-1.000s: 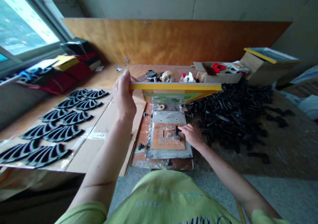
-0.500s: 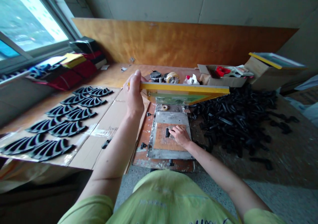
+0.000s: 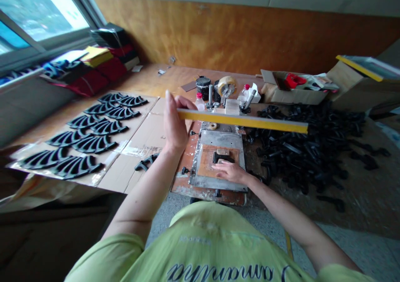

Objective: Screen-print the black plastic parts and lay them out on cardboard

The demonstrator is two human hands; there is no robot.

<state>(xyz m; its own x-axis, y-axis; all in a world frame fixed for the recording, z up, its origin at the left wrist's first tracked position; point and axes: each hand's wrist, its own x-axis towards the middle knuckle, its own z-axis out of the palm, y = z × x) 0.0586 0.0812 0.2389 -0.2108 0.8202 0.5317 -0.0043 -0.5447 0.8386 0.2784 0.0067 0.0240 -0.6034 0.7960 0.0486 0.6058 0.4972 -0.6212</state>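
My left hand [image 3: 176, 126] grips the left end of a yellow-edged screen-printing frame [image 3: 246, 121], which is raised and seen nearly edge-on. Below it, a black plastic handle-shaped part [image 3: 223, 157] lies on a brown wooden board [image 3: 206, 168] fixed to a grey metal plate [image 3: 223, 138]. My right hand [image 3: 230, 172] rests just on the near side of that part, its fingers stretched out and flat. Whether the fingertips touch the part, I cannot tell.
Black parts stand in fanned rows [image 3: 90, 142] on cardboard at left, with a few [image 3: 146, 162] nearer my left arm. A heap of loose black parts [image 3: 287, 144] covers the right side. Behind are an ink tub [image 3: 203, 88], a tape roll [image 3: 227, 86] and an open carton [image 3: 293, 95].
The frame has tilted from showing its green mesh underside to nearly edge-on. My right hand has gone from fingers on the black part to lying flat beside it; the part now shows lengthwise.
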